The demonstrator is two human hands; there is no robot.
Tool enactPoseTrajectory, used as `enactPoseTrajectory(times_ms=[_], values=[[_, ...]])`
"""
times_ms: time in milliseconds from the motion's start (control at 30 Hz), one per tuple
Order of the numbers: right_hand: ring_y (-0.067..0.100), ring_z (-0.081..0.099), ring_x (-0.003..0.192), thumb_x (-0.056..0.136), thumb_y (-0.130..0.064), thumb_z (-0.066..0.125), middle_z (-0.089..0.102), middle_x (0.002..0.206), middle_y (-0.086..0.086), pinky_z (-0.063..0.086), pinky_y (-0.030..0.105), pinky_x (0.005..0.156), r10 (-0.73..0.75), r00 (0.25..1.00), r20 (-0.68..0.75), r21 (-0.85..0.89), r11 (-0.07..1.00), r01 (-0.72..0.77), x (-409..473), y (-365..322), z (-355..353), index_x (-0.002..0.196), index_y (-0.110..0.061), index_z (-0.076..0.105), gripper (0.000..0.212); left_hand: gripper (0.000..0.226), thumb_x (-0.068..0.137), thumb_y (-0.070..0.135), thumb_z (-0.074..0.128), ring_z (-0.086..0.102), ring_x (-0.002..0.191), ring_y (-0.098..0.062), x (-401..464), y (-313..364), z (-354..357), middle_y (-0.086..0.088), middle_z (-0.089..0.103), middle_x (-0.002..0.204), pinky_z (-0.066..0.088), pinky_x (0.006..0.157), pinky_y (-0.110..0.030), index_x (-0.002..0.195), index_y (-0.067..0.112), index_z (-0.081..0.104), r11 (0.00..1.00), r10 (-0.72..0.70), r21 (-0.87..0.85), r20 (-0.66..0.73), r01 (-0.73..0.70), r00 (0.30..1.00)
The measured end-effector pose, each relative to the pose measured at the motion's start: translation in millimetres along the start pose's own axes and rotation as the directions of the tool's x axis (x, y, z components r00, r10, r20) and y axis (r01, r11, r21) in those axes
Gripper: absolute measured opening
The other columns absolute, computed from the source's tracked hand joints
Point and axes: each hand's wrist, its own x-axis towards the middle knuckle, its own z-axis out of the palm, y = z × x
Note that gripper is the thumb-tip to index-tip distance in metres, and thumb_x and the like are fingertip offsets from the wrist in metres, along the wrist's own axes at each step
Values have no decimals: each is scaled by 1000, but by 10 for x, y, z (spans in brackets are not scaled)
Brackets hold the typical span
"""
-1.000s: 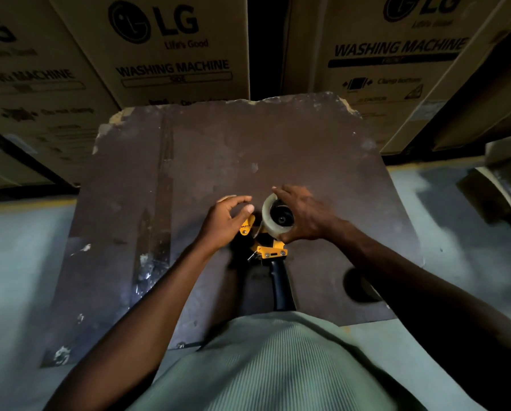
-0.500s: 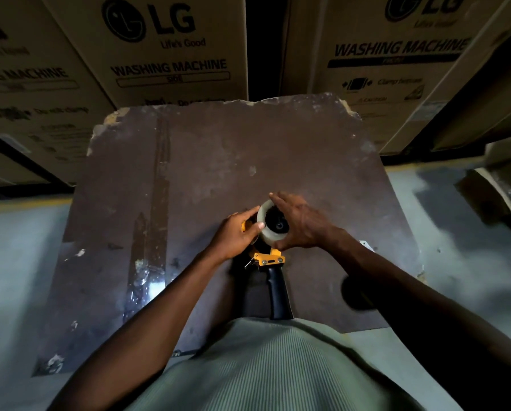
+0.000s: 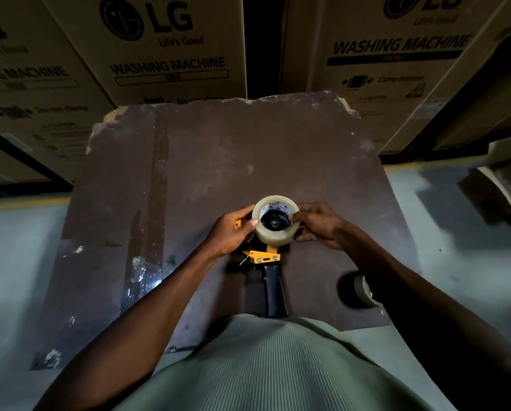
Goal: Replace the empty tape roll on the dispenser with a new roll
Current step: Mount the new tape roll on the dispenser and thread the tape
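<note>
A yellow tape dispenser (image 3: pixel 264 257) with a black handle (image 3: pixel 274 292) lies on the dark brown board (image 3: pixel 189 188), handle pointing toward me. A full roll of clear tape (image 3: pixel 275 232) sits over the dispenser's black hub, its open face turned up. My left hand (image 3: pixel 230 232) grips the roll's left side and the yellow frame beneath it. My right hand (image 3: pixel 318 225) pinches the roll's right edge. An empty tape core (image 3: pixel 363 290) stands on edge near the board's right front, partly hidden by my right forearm.
Large cardboard washing machine boxes (image 3: pixel 165 51) stand right behind the board. A folded cardboard piece (image 3: pixel 497 185) lies on the grey floor to the right. Shiny tape scraps (image 3: pixel 143 274) stick to the board's left part.
The roll has tipped so its open face now points up over the hub. My left hand moved from the dispenser's yellow frame onto the roll's left side; my right hand shifted to the right rim.
</note>
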Motion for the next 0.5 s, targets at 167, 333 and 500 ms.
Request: enactPoseTrajectory(times_ms=[167, 333, 500], values=[[21, 67, 85, 93, -13, 65, 73, 94, 5, 55, 37, 78, -34, 998, 56, 70, 997, 30, -20, 29, -10, 97, -22, 70, 10, 37, 95, 14, 61, 62, 113, -1, 4, 50, -7, 7, 67, 124, 46, 103, -28, 132, 19, 59, 1000, 5, -10, 29, -5, 1000], [21, 67, 88, 95, -14, 64, 72, 101, 8, 54, 39, 84, -55, 995, 80, 111, 993, 46, -27, 78, -8, 103, -21, 68, 11, 31, 94, 22, 61, 60, 120, -14, 66, 56, -66, 3, 68, 122, 47, 105, -41, 125, 24, 60, 999, -31, 31, 103, 28, 994], [27, 65, 105, 96, -12, 62, 70, 116, 18, 50, 50, 101, -72, 993, 90, 134, 989, 60, -72, 75, 9, 109, -18, 67, 15, 27, 95, 17, 62, 56, 120, -7, 79, 72, -73, 7, 63, 120, 43, 107, -37, 116, 33, 55, 998, -47, -31, 140, 52, 989]])
